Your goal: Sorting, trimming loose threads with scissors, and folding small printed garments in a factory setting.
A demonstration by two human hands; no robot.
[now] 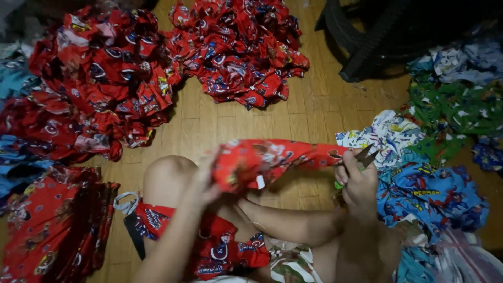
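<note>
The left hand (207, 181) grips one end of a red cloth (272, 160) held over the lap, the right hand (359, 183) is closed on snips (364, 156) at its other end, with red piles (157, 63) likely done and blue pile (429, 194) left.

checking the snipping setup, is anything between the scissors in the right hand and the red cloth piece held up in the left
Nothing visible is in the way. The right hand holds the small scissors with the blade tips right at the end of the red cloth piece, which the left hand holds up at its other end above the floor.
</note>
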